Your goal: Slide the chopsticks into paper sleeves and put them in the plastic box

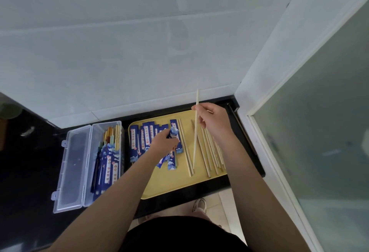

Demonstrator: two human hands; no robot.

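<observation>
Black tabletop [30, 171] is running along a white tiled wall, with a frosted glass door frame closing off its right end.

Yellow tray [169, 183] is sitting at the right end of the tabletop, its far edge close to the wall and its near edge by the tabletop's front edge.

Clear plastic box [87, 163] is lying just left of the tray, lid [71, 171] swung open flat to the left. Sleeved chopsticks [108, 161] are stacked lengthwise inside it, blue wrappers toward the near end, coloured and bare tips showing at the far end.

Blue paper sleeves [139, 139] are spreading across the far-left part of the tray, overlapping one another, a few more trailing toward the tray's middle.

Bare wooden chopsticks [209, 151] are lying in a loose fan along the tray's right side, with one pair [185, 149] set apart nearer the sleeves.

Left hand [164, 141] is reaching over the sleeve pile, fingers curled and pinching one sleeve [173, 132], whose far end is lifting and crumpling slightly above the rest.

Right hand [213, 121] is hovering above the tray's far-right corner, thumb and fingertips pinching a single chopstick [196, 131] in its upper half. The stick is standing nearly upright, top end poking above the hand against the wall, lower tip pointing down among the loose chopsticks; contact with the tray cannot be told.
</observation>
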